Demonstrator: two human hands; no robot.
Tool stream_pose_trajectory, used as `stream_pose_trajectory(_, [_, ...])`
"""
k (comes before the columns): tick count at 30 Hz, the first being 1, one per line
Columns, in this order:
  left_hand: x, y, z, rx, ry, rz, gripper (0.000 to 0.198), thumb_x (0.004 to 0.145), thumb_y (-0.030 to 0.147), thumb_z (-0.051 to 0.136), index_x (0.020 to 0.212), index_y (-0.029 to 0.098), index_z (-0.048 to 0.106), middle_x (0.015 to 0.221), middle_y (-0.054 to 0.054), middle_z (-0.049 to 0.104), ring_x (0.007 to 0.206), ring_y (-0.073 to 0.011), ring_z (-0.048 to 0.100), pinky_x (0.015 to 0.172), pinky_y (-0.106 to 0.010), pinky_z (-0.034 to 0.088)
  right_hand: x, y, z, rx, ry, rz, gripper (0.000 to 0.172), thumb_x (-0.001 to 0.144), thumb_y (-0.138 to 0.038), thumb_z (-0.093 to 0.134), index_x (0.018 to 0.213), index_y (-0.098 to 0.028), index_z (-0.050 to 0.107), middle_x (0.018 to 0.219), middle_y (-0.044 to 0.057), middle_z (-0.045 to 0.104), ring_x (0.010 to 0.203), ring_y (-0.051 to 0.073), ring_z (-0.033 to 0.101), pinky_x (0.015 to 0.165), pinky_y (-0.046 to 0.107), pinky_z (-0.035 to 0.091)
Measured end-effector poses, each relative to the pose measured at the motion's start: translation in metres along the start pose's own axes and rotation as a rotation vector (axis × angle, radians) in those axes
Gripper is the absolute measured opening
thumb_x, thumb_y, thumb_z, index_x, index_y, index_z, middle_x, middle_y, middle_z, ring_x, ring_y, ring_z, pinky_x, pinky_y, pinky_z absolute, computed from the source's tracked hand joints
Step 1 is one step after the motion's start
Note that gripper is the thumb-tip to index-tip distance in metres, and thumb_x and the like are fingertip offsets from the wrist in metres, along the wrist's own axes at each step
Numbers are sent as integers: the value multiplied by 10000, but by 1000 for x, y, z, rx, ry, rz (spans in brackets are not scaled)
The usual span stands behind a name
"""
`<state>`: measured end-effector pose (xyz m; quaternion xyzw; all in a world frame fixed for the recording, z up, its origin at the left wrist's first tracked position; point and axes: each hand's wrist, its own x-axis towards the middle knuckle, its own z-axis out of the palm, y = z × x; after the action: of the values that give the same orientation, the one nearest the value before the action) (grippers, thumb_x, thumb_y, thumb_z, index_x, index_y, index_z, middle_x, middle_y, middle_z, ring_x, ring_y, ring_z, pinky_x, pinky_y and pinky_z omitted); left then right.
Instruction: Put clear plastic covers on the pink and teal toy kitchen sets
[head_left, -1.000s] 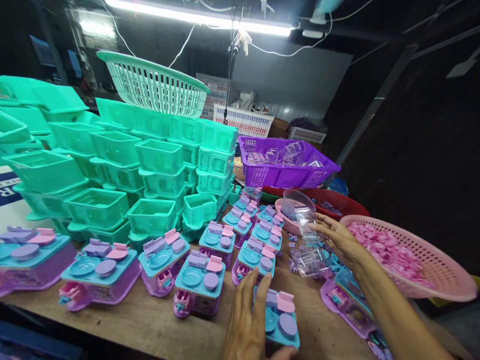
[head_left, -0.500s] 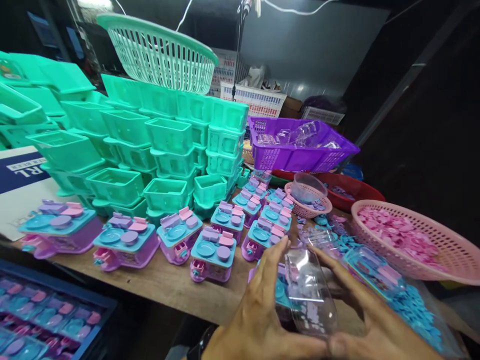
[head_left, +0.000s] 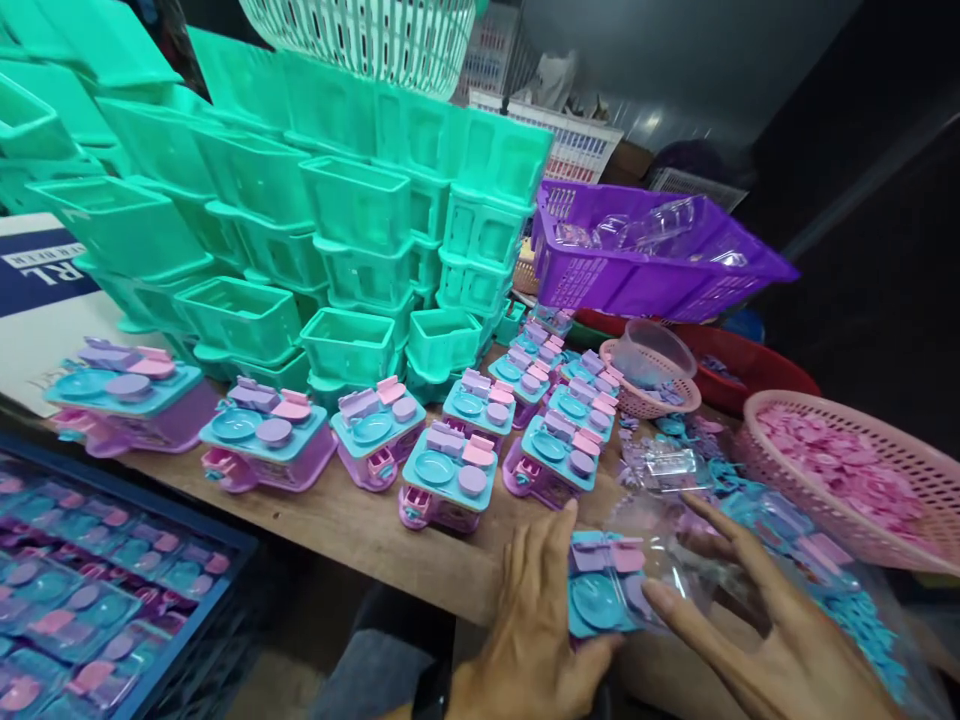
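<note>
My left hand [head_left: 536, 615] grips a small toy kitchen [head_left: 596, 600] by its left side and front, fingers along the side and thumb at the near edge. The toy has a blue top with a plate and purple and pink parts. My right hand [head_left: 772, 630] holds a clear plastic cover [head_left: 679, 560] between thumb and fingers, at the toy's right side. The cover is tilted and see-through, so I cannot tell how much of it touches the toy. Several similar toy kitchens [head_left: 450, 470] stand on the wooden table [head_left: 390, 545] just beyond my left hand.
Stacked green plastic boxes [head_left: 356, 205] fill the back left. A purple basket [head_left: 637, 285] of clear covers stands behind, with a pink basket [head_left: 765, 415] of pink pieces at right. Loose blue pieces [head_left: 862, 640] lie near my right hand. A blue crate [head_left: 202, 610] of toys sits lower left.
The clear cover has shifted to the right and tilted, uncovering more of the toy's top. My left hand now lies against the toy. The view has tipped downward.
</note>
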<state>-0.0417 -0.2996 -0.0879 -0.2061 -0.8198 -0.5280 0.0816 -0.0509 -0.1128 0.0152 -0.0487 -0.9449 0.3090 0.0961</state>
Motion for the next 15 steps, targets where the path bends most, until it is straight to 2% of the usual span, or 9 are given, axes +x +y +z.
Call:
stream_pose_trajectory(3, [-8, 7, 19, 56, 47, -63, 1320, 801, 307, 811, 1601, 311, -238, 1584, -219, 450, 1408, -475, 491, 1072, -765, 479, -11, 16, 0, -215, -12, -149, 854, 797, -774, 659, 1472, -267, 523, 1414, 148, 619, 1222, 398, 650, 927, 512, 628])
stream_pose_trajectory(5, [-10, 10, 24, 69, 68, -90, 1310, 807, 350, 793, 1601, 267, -246, 1548, -237, 490, 1357, -468, 543, 1051, -731, 512, -18, 27, -3, -345, -32, -232, 841, 847, -737, 632, 1524, -264, 470, 1482, 144, 565, 1281, 406, 609, 966, 525, 614])
stream_pose_trajectory(8, [-9, 11, 25, 67, 72, -55, 1211, 859, 437, 727, 1617, 211, -190, 1534, -240, 512, 1341, -420, 576, 1064, -632, 541, -22, 39, -9, -416, -91, -264, 822, 868, -696, 642, 1550, -281, 446, 1484, 124, 565, 1287, 390, 608, 999, 517, 605])
stream_pose_trajectory(10, [-7, 10, 25, 55, 97, -6, 1108, 911, 490, 648, 1623, 201, -149, 1506, -214, 551, 1333, -381, 593, 1077, -588, 537, -22, 45, -11, -446, -150, -289, 796, 889, -696, 609, 1554, -287, 455, 1441, 128, 597, 1241, 373, 645, 929, 481, 642])
stream_pose_trajectory(13, [-7, 9, 29, 41, 140, -13, 935, 955, 422, 521, 1637, 177, -71, 1424, -177, 624, 1270, -344, 635, 1086, -561, 517, -19, 49, -11, -543, -211, -401, 788, 939, -675, 543, 1606, -287, 382, 1372, 157, 621, 1151, 341, 699, 761, 411, 681])
stream_pose_trajectory(15, [-9, 10, 34, 48, 181, -45, 870, 928, 311, 460, 1644, 159, -10, 1407, -163, 638, 1249, -327, 642, 1096, -542, 503, -17, 44, -10, -601, -230, -477, 803, 943, -644, 574, 1627, -298, 332, 1336, 163, 620, 1106, 324, 717, 750, 403, 682])
